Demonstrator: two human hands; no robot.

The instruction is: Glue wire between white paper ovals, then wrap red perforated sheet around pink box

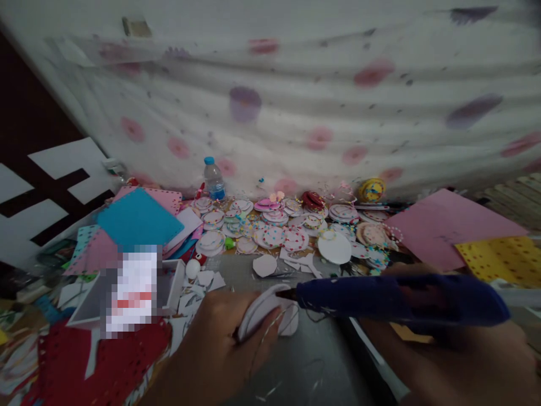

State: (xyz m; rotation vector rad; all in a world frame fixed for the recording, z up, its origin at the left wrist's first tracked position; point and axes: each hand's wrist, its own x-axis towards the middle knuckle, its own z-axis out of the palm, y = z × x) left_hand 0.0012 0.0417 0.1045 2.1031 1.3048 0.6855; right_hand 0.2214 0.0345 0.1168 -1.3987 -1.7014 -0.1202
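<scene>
My left hand (220, 338) is closed around a white layered foam piece (264, 304) with curved edges, held tilted above the grey work surface (313, 361). A thin twisted cord (265, 338) hangs from it across my fingers. My right hand (465, 355) grips a dark blue glue gun (359, 299), pointing left. The nozzle is at the foam piece's upper edge; whether it touches cannot be made out. Just beyond lie a small white foam disc (265, 265) and white offcuts (302, 260).
Many round white pieces with beaded trim (273, 237) crowd the back, near a water bottle (214, 179). Blue (141, 217) and red foam sheets (105, 366) and a white tray (176, 287) are left; pink (448, 225) and yellow sheets (502, 259) are right. A flowered curtain (296, 101) hangs behind.
</scene>
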